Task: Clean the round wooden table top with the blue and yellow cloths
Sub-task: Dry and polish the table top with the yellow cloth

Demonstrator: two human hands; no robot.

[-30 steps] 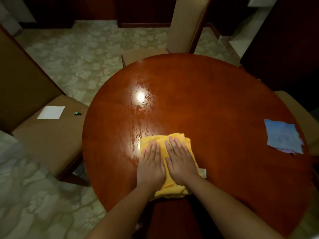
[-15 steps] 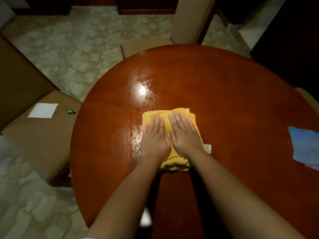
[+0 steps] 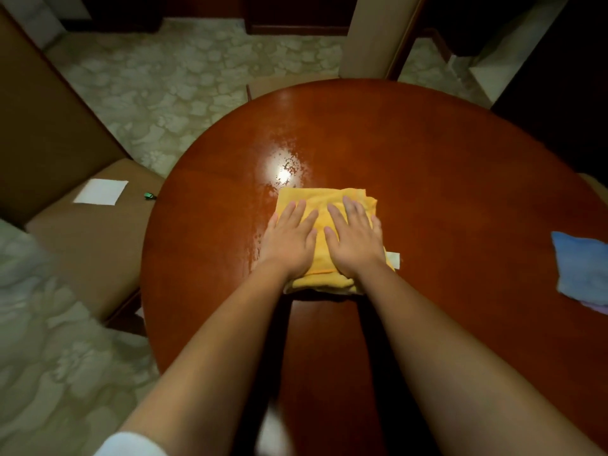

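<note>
A folded yellow cloth (image 3: 324,202) lies near the middle of the round reddish wooden table top (image 3: 444,166). My left hand (image 3: 289,241) and my right hand (image 3: 357,241) press flat on it side by side, fingers straight and pointing away from me. A wet shiny streak (image 3: 283,172) runs from the cloth's left side toward the far edge. The blue cloth (image 3: 582,268) lies crumpled at the table's right edge, cut off by the frame. A small white tag (image 3: 393,260) sticks out at the yellow cloth's right.
A padded chair (image 3: 85,245) stands at the left, with a white paper square (image 3: 100,191) and a small green object (image 3: 148,195) on its seat. Another chair (image 3: 371,37) stands at the far side. Patterned pale floor surrounds the table.
Both hands have pushed the yellow cloth away from me toward the table's middle. The view has shifted, so the blue cloth sits further right at the frame's edge.
</note>
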